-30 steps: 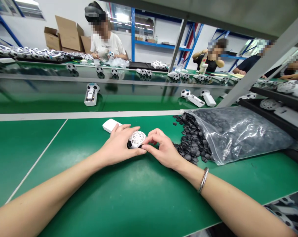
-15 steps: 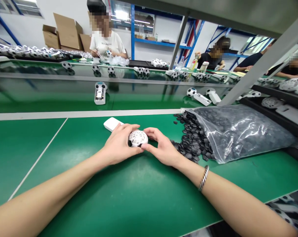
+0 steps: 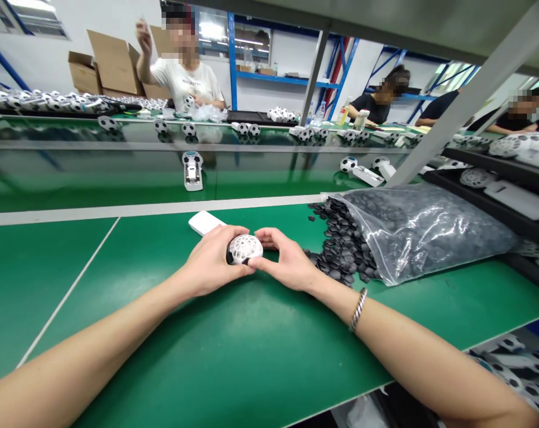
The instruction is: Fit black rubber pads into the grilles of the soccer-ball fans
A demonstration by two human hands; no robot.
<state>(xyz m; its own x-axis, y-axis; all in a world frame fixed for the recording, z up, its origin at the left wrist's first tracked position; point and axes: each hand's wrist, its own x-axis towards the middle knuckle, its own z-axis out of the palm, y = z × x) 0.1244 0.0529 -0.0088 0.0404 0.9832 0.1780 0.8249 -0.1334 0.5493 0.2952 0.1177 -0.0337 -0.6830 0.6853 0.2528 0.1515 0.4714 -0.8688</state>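
Note:
Between both hands is a white football-shaped handheld fan (image 3: 246, 247), its openwork round grille facing up and black patches along its side. The white handle (image 3: 204, 223) sticks out behind my left hand toward the upper left. My left hand (image 3: 213, 258) wraps the left side of the round head, thumb along the front. From the right, my right hand (image 3: 287, 261) closes on the head with thumb in front and fingers behind. Loose black pentagon pieces (image 3: 341, 244) lie just right of my right hand, spilling from a clear plastic bag (image 3: 430, 232).
Ahead runs a shiny green conveyor (image 3: 140, 172) carrying football-headed units, one (image 3: 192, 171) with its handle opened. Black trays (image 3: 475, 196) holding white parts stand at the right, by a slanted grey post (image 3: 452, 107). Co-workers sit across the line, one (image 3: 187, 77) with a raised hand.
The camera view has shifted slightly. Both hands keep hold of the fan head with almost the same grip. The opened unit on the conveyor has moved right; the co-worker opposite has raised a hand.

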